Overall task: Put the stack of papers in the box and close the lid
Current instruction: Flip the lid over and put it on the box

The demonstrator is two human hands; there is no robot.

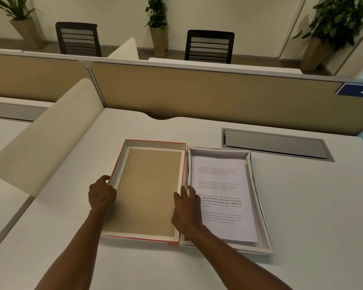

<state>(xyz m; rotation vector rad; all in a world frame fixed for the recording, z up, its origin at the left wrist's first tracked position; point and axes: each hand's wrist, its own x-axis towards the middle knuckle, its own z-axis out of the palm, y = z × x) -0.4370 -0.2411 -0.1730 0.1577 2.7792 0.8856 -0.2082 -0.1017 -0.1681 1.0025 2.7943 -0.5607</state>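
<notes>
A stack of printed white papers (pixel 222 197) lies flat inside a shallow white box (pixel 262 216) on the desk. Directly to its left lies the lid (pixel 122 164), upside down, red on the outside with a brown cardboard inside. My left hand (pixel 102 194) grips the lid's left wall, fingers curled over the rim. My right hand (pixel 187 210) holds the lid's right wall, where it touches the box, fingers reaching over the edge toward the papers.
A curved cream divider (pixel 48 139) rises at the left of the desk. A grey cable hatch (pixel 275 143) sits behind the box. A tan partition (pixel 197 91) closes the back; beyond it stand chairs and potted plants.
</notes>
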